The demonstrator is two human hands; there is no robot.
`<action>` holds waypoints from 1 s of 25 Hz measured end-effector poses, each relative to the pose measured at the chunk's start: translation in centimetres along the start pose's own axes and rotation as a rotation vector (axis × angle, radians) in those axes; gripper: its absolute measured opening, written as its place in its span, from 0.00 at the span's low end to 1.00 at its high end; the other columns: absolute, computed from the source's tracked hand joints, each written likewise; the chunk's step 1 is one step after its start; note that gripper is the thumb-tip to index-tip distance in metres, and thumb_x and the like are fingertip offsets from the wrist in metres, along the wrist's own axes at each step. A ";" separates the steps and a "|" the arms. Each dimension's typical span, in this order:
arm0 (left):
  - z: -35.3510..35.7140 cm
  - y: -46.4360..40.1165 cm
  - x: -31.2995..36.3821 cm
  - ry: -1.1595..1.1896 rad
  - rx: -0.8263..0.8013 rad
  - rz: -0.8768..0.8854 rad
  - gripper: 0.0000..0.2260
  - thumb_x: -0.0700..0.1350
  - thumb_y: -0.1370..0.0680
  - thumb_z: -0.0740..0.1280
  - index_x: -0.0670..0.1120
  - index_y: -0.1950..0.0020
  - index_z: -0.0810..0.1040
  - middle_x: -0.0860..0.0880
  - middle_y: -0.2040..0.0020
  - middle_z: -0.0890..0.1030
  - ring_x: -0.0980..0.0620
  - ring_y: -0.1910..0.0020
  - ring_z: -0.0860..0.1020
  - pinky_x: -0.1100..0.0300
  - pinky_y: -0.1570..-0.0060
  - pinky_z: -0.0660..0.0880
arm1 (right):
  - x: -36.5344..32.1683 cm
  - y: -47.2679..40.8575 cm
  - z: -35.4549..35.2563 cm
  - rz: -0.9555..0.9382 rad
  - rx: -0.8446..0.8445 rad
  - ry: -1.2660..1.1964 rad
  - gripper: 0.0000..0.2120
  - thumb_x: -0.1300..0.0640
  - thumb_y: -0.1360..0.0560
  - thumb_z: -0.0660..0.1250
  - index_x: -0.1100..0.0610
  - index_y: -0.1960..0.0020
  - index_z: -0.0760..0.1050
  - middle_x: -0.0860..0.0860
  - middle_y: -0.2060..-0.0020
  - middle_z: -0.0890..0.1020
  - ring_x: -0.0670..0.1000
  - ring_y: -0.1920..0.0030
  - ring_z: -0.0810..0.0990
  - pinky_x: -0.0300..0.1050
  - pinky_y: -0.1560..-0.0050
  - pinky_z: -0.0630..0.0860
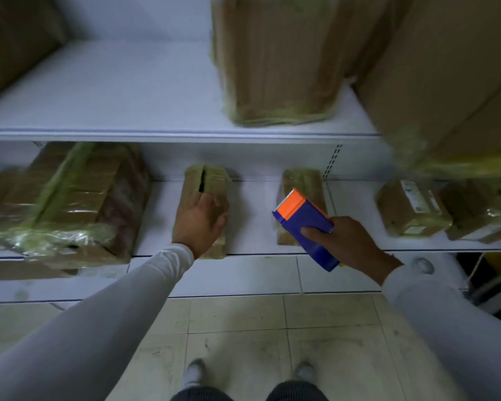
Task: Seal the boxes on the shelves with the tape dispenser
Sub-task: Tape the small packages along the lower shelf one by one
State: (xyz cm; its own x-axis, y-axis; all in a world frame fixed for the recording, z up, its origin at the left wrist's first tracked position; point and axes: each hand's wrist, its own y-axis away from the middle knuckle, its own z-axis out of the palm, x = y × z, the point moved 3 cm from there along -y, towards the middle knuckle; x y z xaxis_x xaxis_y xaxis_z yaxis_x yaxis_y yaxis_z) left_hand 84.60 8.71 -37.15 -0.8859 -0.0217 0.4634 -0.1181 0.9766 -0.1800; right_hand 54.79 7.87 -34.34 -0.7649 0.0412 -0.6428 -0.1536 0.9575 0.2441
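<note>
A small brown box (198, 180) with a dark open slit along its top seam lies on the lower shelf (252, 227). My left hand (198, 222) rests on its near half, fingers curled over the right edge. My right hand (350, 246) grips a blue tape dispenser (307, 227) with an orange toothed head, held above a second small taped box (302, 179) to the right. The dispenser's head points away from me and touches nothing.
A large taped box (70, 198) fills the lower shelf's left side. Two small boxes (411, 209) sit at its right. The upper shelf (128, 91) carries a tall wrapped box (278, 59) and a bigger carton (451, 76). Tiled floor and my feet lie below.
</note>
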 end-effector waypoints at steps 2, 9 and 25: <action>-0.7 -0.2 -4.0 -0.126 -0.019 -0.016 0.26 0.64 0.30 0.62 0.45 0.45 0.75 0.42 0.45 0.76 0.39 0.47 0.73 0.48 0.49 0.70 | -2.6 0.0 3.1 0.008 -0.018 -0.017 0.29 0.33 0.32 0.68 0.60 0.53 0.81 0.58 0.62 0.83 0.57 0.61 0.81 0.49 0.61 0.75; 2.0 -0.7 -6.4 -0.043 -0.217 -0.108 0.40 0.71 0.36 0.68 0.44 0.36 0.65 0.45 0.34 0.68 0.42 0.36 0.67 0.44 0.43 0.69 | -5.8 2.6 8.0 0.124 -0.052 -0.096 0.23 0.38 0.28 0.70 0.59 0.56 0.80 0.54 0.66 0.83 0.54 0.66 0.80 0.46 0.64 0.71; 3.5 0.9 -3.3 -0.167 -0.245 -0.105 0.44 0.71 0.35 0.66 0.45 0.29 0.60 0.46 0.30 0.64 0.43 0.31 0.64 0.43 0.41 0.69 | -3.6 0.9 6.1 0.062 -0.114 -0.245 0.33 0.31 0.38 0.69 0.63 0.61 0.77 0.60 0.66 0.82 0.60 0.65 0.80 0.44 0.64 0.69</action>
State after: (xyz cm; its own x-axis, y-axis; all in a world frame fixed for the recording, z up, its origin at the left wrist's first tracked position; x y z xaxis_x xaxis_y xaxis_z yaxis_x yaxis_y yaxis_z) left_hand 85.88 8.95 -41.89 -0.9382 -0.1406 0.3163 -0.1195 0.9892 0.0851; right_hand 61.21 10.29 -36.29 -0.6030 0.1802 -0.7771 -0.1908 0.9133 0.3599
